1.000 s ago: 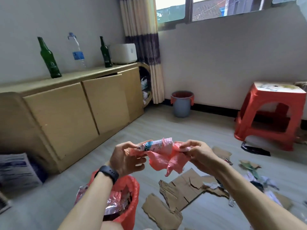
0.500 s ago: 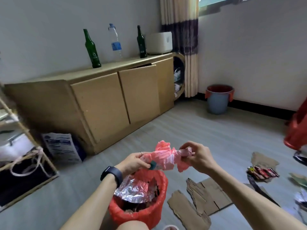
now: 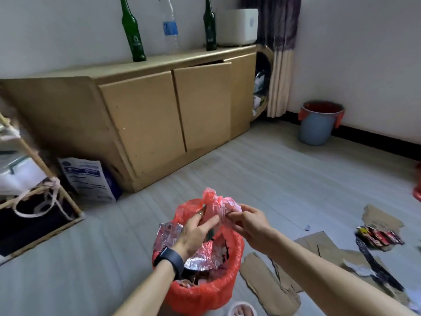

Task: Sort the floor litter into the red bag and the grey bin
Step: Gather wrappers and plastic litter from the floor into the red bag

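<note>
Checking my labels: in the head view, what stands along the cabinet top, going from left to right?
Light green glass bottle → clear water bottle → dark green glass bottle → white box.

Green bottle (image 3: pixel 133 35), water bottle (image 3: pixel 170 28), darker green bottle (image 3: pixel 210 28), white box (image 3: pixel 238 27) atop wooden cabinet (image 3: pixel 145 115); printed sack (image 3: pixel 88 179) beside it.

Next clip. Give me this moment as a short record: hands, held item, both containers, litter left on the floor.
left hand: holds the crumpled pink plastic
right hand: pinches the same plastic
held item position: over the red bag, not yet in
red bag contents: foil and other scraps
grey bin: by the far wall, red liner, apart from the hands
floor litter: cardboard pieces, snack wrappers
</note>
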Demonstrator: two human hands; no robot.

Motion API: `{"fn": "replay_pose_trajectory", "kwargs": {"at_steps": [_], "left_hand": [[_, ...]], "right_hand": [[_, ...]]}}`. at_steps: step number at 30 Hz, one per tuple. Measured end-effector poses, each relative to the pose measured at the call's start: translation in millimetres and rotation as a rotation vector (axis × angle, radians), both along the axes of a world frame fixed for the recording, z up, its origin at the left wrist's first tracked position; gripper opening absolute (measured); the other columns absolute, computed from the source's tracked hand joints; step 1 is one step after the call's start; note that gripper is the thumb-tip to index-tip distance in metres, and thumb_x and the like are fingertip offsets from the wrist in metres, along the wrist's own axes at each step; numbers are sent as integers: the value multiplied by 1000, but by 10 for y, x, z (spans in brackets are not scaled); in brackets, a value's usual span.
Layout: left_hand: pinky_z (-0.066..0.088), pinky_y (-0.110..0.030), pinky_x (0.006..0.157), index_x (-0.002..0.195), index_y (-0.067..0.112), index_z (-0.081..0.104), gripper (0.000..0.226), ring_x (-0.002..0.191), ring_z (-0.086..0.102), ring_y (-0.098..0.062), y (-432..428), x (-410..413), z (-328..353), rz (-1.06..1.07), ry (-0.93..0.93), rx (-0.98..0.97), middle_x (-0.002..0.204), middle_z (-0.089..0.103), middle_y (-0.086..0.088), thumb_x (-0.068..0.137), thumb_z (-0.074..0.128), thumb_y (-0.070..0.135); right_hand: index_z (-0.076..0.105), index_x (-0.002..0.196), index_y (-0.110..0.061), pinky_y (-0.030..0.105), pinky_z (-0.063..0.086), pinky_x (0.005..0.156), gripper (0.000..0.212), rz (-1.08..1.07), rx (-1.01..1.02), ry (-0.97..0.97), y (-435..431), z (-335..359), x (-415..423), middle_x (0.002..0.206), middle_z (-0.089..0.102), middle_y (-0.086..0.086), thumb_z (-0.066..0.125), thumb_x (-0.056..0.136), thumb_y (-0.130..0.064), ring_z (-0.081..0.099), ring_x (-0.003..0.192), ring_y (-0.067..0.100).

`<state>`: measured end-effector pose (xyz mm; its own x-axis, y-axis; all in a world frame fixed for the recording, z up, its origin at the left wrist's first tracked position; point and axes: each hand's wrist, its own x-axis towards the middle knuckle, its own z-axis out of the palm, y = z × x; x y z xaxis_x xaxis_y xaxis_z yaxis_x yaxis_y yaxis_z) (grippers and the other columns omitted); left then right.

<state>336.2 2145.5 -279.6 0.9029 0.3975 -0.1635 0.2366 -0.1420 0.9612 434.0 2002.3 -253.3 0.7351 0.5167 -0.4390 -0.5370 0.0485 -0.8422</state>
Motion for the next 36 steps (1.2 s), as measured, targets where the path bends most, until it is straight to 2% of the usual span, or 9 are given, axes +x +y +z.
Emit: {"fn": "replay_pose_trajectory", "kwargs": {"at_steps": [3, 6, 12, 15, 19, 22, 25, 29, 36], "left_hand": [[49, -27, 84, 106, 37, 70, 24, 92, 67, -10, 273, -61, -55, 34, 156, 342, 97, 74, 11, 83, 66, 43], [47, -28, 77, 117, 51, 59, 34, 103, 64, -23, 488, -151, -89, 109, 415, 875, 110, 70, 10, 84, 52, 55], [31, -38, 109, 126, 31, 53, 46, 131, 38, -24, 640, -59, -779, -228, 574, 1247, 134, 45, 1, 85, 50, 52], [-2, -52, 117, 140, 20, 44, 74, 147, 12, -32, 667, 101, -1239, -394, 672, 1256, 155, 26, -2, 81, 38, 64], [37, -44, 105, 155, 22, 5, 82, 132, 42, -36, 597, 226, -1772, -418, 771, 966, 159, 21, -3, 88, 46, 46], [47, -43, 96, 154, 38, 1, 78, 128, 48, -34, 625, 327, -2081, -471, 720, 957, 159, 21, 2, 88, 44, 34], [30, -49, 113, 146, 53, -4, 84, 145, 23, -31, 704, 424, -2223, -660, 664, 1112, 160, 17, -4, 82, 47, 35], [0, -52, 119, 155, 28, 13, 92, 150, 9, -29, 765, 444, -2216, -890, 410, 1292, 162, 13, -10, 73, 47, 53], [7, -49, 120, 155, 9, 5, 115, 150, 8, -33, 1053, 541, -2710, -1274, -47, 1430, 163, -2, -9, 75, 45, 81]], "right_hand": [[74, 110, -7, 26, 54, 59, 34, 224, -269, -273, 152, -184, 43, 80, 72, 2, 69, 78, 5, 67, 68, 16], [68, 122, -21, 28, 50, 77, 45, 678, -763, -779, 247, -382, 93, 105, 67, -4, 76, 77, -27, 65, 100, 21], [32, 142, -15, 44, 44, 102, 61, 885, -1098, -1031, 267, -875, 183, 142, 35, 16, 55, 89, -33, 41, 125, 38], [12, 153, -15, 46, 43, 104, 78, 842, -1102, -1064, 312, -1086, 302, 149, 29, 13, 53, 91, -40, 37, 129, 37], [-14, 156, -18, 45, 42, 103, 85, 792, -1020, -1058, 323, -1350, 362, 153, 24, 7, 41, 96, -40, 41, 127, 35], [-20, 154, -25, 48, 45, 100, 81, 747, -896, -959, 314, -1498, 367, 156, 15, 2, 27, 89, -39, 43, 129, 35], [-23, 153, -28, 49, 45, 100, 82, 730, -846, -958, 294, -1517, 370, 158, 9, -1, 20, 83, -37, 41, 133, 34], [-22, 154, -26, 45, 48, 94, 84, 714, -829, -953, 293, -1475, 346, 158, 7, -1, 24, 85, -36, 46, 128, 35], [-18, 155, -29, 35, 45, 76, 92, 674, -794, -984, 285, -1614, 424, 156, 12, -3, 43, 88, -15, 55, 111, 34]]}}
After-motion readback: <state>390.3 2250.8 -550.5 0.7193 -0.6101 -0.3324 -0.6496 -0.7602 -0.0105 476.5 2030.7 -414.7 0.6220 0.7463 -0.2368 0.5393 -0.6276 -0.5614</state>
